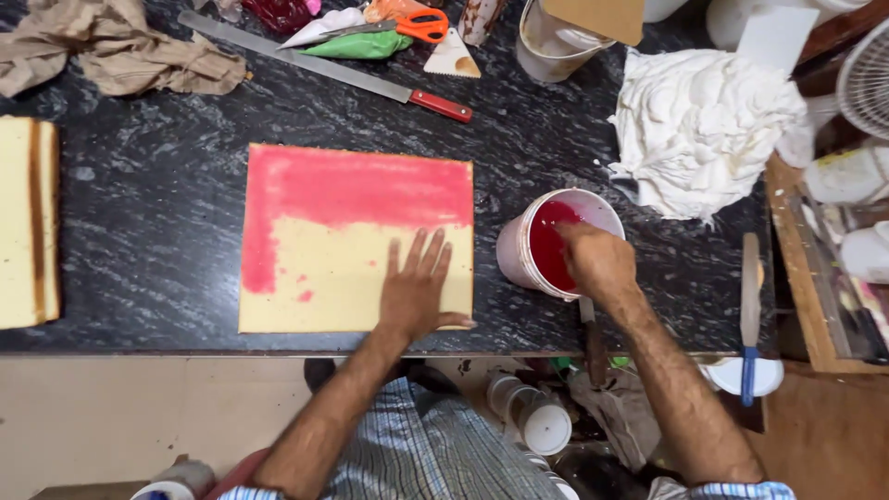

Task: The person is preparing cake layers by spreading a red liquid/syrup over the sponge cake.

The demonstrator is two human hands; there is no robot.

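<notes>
A flat rectangular sponge cake sheet [356, 236] lies on the black marbled counter [157, 194]; its top and left edge are coated pink-red, the rest is bare yellow. My left hand [414, 285] rests flat on the sheet's lower right part, fingers spread. My right hand [595, 259] reaches into a white tub of red liquid [542, 243] just right of the sheet; its fingertips are hidden inside the tub, so what it grips cannot be seen.
Stacked sponge sheets [28, 222] sit at the left edge. A long red-handled knife [324, 67], orange scissors [417, 23] and piping bags lie at the back. A heap of white cream [699, 130] is at right, a blue-handled spatula [748, 315] beside it.
</notes>
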